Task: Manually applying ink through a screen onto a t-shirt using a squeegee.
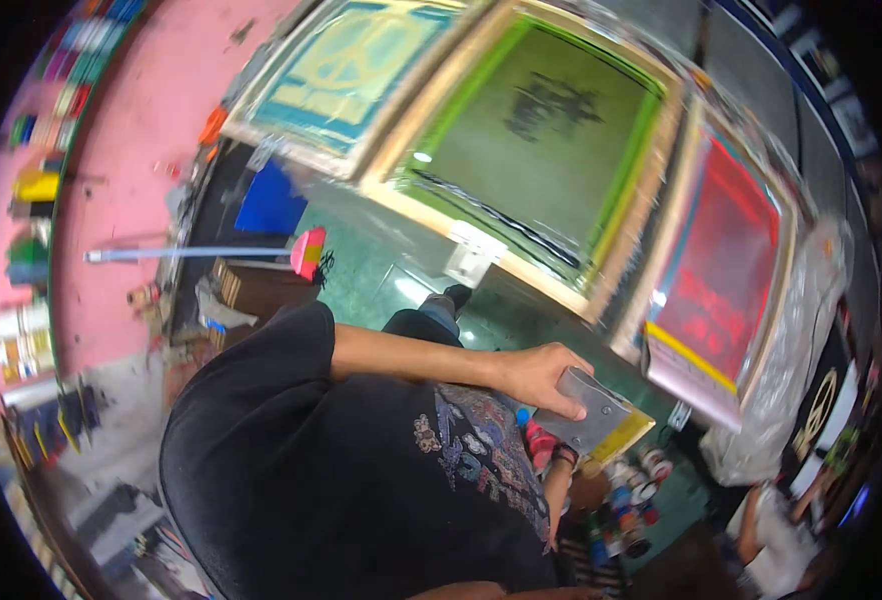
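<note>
My left hand (548, 378) is closed around the upper end of a squeegee (606, 425) with a grey holder and a yellow blade. The squeegee is held in front of my body, apart from the screens. Below it shows my right wrist (564, 457), with a dark band; the squeegee hides most of that hand, so its fingers cannot be made out. Nearest is a wood-framed printing screen (601, 170) with green edges, a dark motif and a streak of black ink along its near side. A white clamp (473, 252) sits on its near edge.
A teal and yellow screen (346, 70) lies to the left. To the right, a red screen (731, 250) carries another squeegee (691, 375). Several ink tubs (636, 490) stand low down. A long-handled pink brush (308, 254) is at the left; a person in white (776, 540) is lower right.
</note>
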A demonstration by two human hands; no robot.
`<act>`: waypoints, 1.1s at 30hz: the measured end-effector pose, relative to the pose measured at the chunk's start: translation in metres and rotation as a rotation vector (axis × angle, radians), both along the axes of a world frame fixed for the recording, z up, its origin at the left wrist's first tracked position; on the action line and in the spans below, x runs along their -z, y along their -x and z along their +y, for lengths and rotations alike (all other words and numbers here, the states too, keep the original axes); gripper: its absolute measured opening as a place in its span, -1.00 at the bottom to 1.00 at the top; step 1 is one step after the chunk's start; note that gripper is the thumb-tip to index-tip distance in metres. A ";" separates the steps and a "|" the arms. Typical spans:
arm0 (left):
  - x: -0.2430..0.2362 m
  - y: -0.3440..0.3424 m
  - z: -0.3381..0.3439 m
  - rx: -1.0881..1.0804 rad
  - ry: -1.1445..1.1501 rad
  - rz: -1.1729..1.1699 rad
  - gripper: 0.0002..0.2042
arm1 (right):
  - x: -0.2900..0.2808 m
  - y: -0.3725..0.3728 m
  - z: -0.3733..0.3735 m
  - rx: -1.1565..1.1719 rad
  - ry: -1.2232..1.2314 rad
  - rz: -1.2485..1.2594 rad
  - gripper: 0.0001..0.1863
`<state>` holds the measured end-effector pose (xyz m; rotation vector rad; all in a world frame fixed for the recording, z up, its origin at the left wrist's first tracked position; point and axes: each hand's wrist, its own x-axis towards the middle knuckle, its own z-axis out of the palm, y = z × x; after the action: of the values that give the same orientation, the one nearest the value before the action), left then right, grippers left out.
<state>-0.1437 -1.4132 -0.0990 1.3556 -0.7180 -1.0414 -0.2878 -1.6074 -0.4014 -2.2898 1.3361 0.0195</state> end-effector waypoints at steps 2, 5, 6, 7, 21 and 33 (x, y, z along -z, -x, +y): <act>-0.012 -0.019 0.040 -0.090 0.033 0.022 -0.62 | -0.011 -0.015 0.033 -0.181 0.033 0.016 0.15; -0.022 -0.032 0.098 -0.285 0.068 0.065 -0.60 | -0.023 -0.047 0.076 -0.494 0.061 0.036 0.13; -0.025 -0.035 0.115 -0.353 0.088 0.087 -0.59 | -0.023 -0.056 0.089 -0.589 0.071 0.041 0.12; -0.028 -0.038 0.135 -0.407 0.090 0.079 -0.59 | -0.023 -0.066 0.103 -0.683 0.080 0.048 0.12; -0.029 0.033 0.385 -1.496 0.132 0.221 -0.62 | -0.111 -0.156 0.377 -1.566 0.119 0.482 -0.01; 0.004 0.117 0.649 -2.175 0.108 0.254 -0.73 | -0.142 -0.253 0.714 -1.871 0.080 0.046 0.40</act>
<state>-0.2611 -0.7641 -0.1028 1.0315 0.9178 0.6118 -0.0346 -0.8933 -0.2592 -2.6553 -1.1225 0.5888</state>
